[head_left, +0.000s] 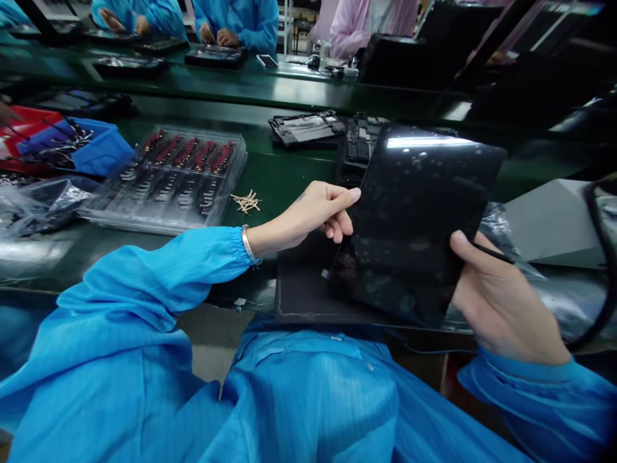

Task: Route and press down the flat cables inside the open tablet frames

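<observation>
While both my hands grip the panel (414, 225), tilted up over the mat (301, 286) near me, I'd call this the inspecting step. Left hand (313, 215) pinches its left edge, right hand (501, 302) clamps the corner plus a thin stick (492, 254). Next move probably needs a steady hold and careful turning.

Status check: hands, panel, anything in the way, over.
Left hand and right hand both grip black panel, tilted above dark mat. Parts tray off left, apart. Nothing blocking.

Legible markings: none that I can read. The glossy black panel (414, 218) I hold bears only glare; the component tray (168, 180) shows no lettering.
</observation>
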The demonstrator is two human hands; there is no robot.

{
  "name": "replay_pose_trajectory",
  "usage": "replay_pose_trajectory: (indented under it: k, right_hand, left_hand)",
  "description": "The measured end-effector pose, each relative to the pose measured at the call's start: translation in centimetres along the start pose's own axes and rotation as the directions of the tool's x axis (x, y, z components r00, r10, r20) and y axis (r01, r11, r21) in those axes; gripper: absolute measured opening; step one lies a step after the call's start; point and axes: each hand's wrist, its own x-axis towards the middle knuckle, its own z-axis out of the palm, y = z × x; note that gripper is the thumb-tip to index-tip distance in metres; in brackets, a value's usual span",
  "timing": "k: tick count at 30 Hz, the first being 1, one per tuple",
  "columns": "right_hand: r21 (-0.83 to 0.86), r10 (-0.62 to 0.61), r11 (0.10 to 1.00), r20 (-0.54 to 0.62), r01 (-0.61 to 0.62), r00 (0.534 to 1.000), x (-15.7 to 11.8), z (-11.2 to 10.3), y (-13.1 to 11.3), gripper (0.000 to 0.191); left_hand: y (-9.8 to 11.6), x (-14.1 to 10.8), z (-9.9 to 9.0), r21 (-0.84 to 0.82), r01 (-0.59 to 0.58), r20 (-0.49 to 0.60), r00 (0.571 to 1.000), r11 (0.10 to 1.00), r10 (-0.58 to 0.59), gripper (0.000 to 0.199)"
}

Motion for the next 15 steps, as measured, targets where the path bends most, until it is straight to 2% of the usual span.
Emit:
replay_pose_trajectory:
  k: [7, 11, 13, 15]
  right_hand:
    - [-0.013, -0.021, 1.0, 0.033, 0.022, 0.999, 0.0, -0.5, 0.8, 0.024]
    - [-0.026, 0.023, 0.999, -0.004, -0.023, 1.0, -0.2, -0.2, 0.3, 0.019]
    - [-0.155, -0.078, 0.985, -0.013, 0.075, 0.997, -0.1, 0.1, -0.7, 0.023]
    - [-0.322, -0.266, 0.914, -0.016, 0.247, 0.964, -0.1, 0.3, -2.2, 0.028]
  left_hand:
    - [0.0, 0.2, 0.1, 0.0, 0.021, 0.001, 1.0, 1.0, -0.021, 0.049]
    - [-0.2, 0.1, 0.2, 0.012, 0.022, 0.008, 1.0, 1.0, -0.022, 0.049]
    - [0.0, 0.2, 0.0, 0.035, -0.018, 0.029, 0.999, 0.999, 0.017, 0.049]
    - [0.6, 0.4, -0.4, 0.068, -0.096, 0.07, 0.993, 0.993, 0.091, 0.046]
